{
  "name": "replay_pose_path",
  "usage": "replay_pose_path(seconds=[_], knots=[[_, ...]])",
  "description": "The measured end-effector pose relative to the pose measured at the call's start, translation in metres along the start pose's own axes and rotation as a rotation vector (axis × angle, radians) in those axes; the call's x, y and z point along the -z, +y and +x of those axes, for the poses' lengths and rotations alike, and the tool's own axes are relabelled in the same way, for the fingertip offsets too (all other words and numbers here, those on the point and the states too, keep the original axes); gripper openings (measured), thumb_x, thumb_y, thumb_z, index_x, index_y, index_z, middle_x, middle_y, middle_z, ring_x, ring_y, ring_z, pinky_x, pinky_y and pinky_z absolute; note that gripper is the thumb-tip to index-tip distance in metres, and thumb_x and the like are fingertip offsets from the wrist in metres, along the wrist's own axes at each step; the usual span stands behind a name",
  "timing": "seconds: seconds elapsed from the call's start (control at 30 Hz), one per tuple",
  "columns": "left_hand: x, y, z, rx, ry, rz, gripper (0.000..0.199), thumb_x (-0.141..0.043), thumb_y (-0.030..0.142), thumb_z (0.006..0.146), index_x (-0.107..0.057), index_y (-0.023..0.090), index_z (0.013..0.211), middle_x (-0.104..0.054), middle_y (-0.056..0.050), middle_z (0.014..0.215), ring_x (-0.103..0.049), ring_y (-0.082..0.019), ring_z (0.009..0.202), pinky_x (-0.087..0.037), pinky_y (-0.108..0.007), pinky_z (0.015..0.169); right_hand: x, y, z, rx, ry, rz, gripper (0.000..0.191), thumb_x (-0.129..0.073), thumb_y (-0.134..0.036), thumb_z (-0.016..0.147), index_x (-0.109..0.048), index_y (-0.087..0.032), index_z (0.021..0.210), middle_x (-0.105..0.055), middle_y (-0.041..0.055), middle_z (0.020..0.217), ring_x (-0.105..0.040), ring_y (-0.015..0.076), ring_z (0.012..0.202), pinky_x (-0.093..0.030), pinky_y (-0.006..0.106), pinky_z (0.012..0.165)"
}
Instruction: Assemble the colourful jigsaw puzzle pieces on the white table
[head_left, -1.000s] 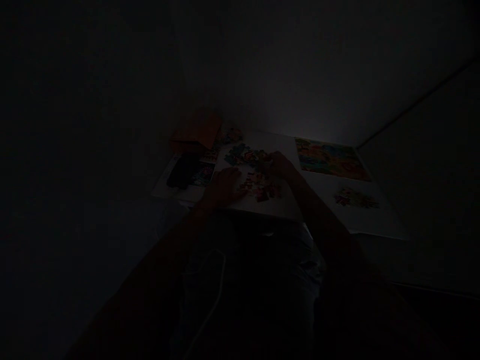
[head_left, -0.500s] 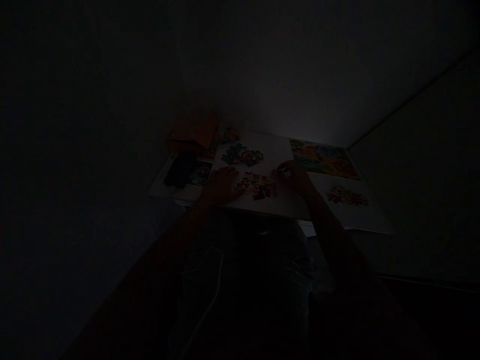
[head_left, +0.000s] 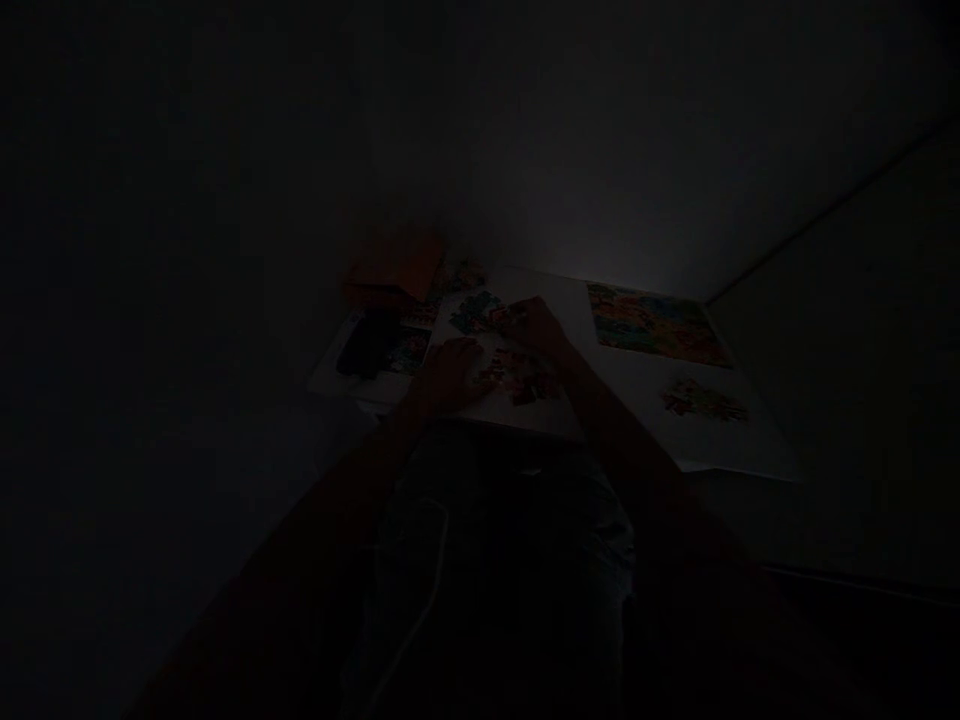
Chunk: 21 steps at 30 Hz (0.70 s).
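The view is very dark. My left hand point(head_left: 450, 378) lies flat on the white table point(head_left: 540, 415), fingers spread, beside and partly touching a cluster of reddish jigsaw puzzle pieces point(head_left: 525, 378). My right hand point(head_left: 534, 325) reaches over the right side of a heap of green and red puzzle pieces point(head_left: 476, 313). Its fingers look bent together at the heap; what they hold, if anything, cannot be made out. Both piles lie close together, the reddish one nearer to me.
A colourful picture sheet point(head_left: 656, 325) lies at the back right, with another pile of puzzle pieces point(head_left: 705, 400) before it. At the left are an orange box or bag point(head_left: 397, 265) and a dark object point(head_left: 367, 343). A wall point(head_left: 600, 180) rises behind the table.
My right hand has moved left from beside the reddish cluster, where it pinched a small light-edged piece, to the green and red heap. My left hand stays in place; the view has shifted slightly.
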<state>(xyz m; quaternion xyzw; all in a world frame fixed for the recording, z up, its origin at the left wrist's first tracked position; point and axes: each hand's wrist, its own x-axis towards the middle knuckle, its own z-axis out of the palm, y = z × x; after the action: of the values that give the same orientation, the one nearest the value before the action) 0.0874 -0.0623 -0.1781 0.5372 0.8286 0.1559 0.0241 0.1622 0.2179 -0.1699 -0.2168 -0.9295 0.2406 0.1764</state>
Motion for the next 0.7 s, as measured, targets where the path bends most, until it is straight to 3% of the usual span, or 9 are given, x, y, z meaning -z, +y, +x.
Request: replay_pose_path(seconds=[0.13, 0.3, 0.43, 0.6, 0.7], knots=[[0.002, 0.001, -0.001, 0.000, -0.015, -0.007, 0.072, -0.081, 0.061, 0.119, -0.067, 0.024, 0.180, -0.060, -0.020, 0.194, -0.057, -0.040, 0.180, -0.044, -0.057, 0.151, -0.013, -0.016, 0.015, -0.028, -0.012, -0.061, 0.048, -0.096, -0.067, 0.106, -0.089, -0.028, 0.134, -0.079, 0.0209, 0.148, -0.081, 0.0464, 0.135, -0.070, 0.061, 0.119], [0.000, -0.001, 0.000, 0.002, -0.004, -0.009, 0.071, -0.084, 0.056, 0.117, -0.068, 0.027, 0.180, -0.060, -0.019, 0.195, -0.056, -0.042, 0.181, -0.044, -0.061, 0.151, 0.004, -0.020, 0.000, 0.063, 0.083, -0.064, 0.046, -0.095, -0.039, 0.104, -0.083, -0.022, 0.145, -0.073, 0.0233, 0.160, -0.080, 0.0455, 0.139, -0.068, 0.059, 0.121], [-0.005, -0.006, 0.002, -0.023, -0.002, -0.018, 0.072, -0.083, 0.057, 0.117, -0.067, 0.027, 0.181, -0.060, -0.019, 0.195, -0.056, -0.042, 0.181, -0.044, -0.062, 0.151, 0.041, -0.023, -0.028, 0.191, 0.186, -0.045, 0.053, -0.091, -0.034, 0.103, -0.079, -0.026, 0.154, -0.074, 0.0209, 0.158, -0.075, 0.0444, 0.141, -0.070, 0.059, 0.119], [-0.007, -0.008, 0.004, -0.027, 0.013, 0.000, 0.071, -0.080, 0.059, 0.118, -0.068, 0.025, 0.180, -0.062, -0.021, 0.193, -0.057, -0.043, 0.181, -0.045, -0.062, 0.151, 0.106, -0.033, -0.073, 0.263, 0.305, -0.062, 0.060, -0.087, -0.047, 0.109, -0.076, -0.030, 0.166, -0.069, 0.0213, 0.162, -0.071, 0.0444, 0.142, -0.074, 0.062, 0.114], [-0.006, -0.007, 0.004, -0.034, 0.024, 0.006, 0.069, -0.078, 0.057, 0.119, -0.069, 0.023, 0.179, -0.062, -0.022, 0.193, -0.058, -0.043, 0.180, -0.047, -0.061, 0.149, 0.132, -0.028, -0.093, 0.262, 0.347, -0.114, 0.065, -0.087, -0.054, 0.111, -0.075, -0.032, 0.170, -0.067, 0.0228, 0.167, -0.069, 0.0472, 0.147, -0.075, 0.066, 0.112]])
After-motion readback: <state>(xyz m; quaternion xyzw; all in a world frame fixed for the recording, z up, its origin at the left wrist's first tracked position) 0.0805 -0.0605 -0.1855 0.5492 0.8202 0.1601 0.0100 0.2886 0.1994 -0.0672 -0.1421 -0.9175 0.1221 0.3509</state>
